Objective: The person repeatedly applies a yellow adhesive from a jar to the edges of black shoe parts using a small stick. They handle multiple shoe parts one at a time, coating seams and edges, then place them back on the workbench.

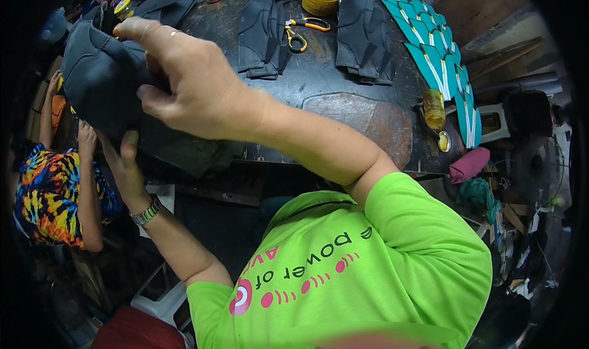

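Dark grey, curved fabric piece (92,82) is resting between both hands near the scuffed black worktable (294,90). The bare right hand (190,73) is reaching over it, thumb and forefinger spread apart; the left hand (127,168), wearing a metal-banded watch (146,210), is touching its lower part, grip impossible to tell.

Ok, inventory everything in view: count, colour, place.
Large piece: one, dark grey, at hands
Stacks: two, blackish, flanking scissors
Scissors: one, orange and black, table
Large tub: one, yellow, table's far side
Teal pieces: several, teal, table's right
Jar: one, amber, table's right
Lid: one, yellowish, near jar
Bundle: one, pink, right
Table: one, dark, centre
Co-worker: one, multicoloured shirt, left
Background clutter: uncountable, mixed, edges
Left hand: one, bare, piece's lower edge
Right hand: one, bare, over piece
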Motion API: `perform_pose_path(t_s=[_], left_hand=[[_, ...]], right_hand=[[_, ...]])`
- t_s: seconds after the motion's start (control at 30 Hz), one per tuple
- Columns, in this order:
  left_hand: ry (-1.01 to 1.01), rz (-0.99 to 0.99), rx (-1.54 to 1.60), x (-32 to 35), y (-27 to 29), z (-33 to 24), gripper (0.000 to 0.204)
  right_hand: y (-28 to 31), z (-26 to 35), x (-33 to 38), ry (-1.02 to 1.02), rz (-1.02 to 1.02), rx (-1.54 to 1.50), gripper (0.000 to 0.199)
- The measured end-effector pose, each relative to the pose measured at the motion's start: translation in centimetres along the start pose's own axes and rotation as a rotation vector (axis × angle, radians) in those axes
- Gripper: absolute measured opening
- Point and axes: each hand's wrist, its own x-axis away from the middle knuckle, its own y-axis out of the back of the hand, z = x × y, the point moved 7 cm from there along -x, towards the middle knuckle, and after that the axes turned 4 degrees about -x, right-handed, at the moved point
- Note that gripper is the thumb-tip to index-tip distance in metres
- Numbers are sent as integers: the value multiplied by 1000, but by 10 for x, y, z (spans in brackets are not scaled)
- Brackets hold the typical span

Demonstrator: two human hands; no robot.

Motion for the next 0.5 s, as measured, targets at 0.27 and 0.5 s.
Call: perform_pose_path(t_s=[0.27,0.5], left_hand=[[-64,-11,24,-2,-13,-15,92],[-25,-37,51,2,-11,-17,88]], right_hand=[[90,-174,1,-457,-161,411,66],[73,-262,67,-595,109,860,99]])
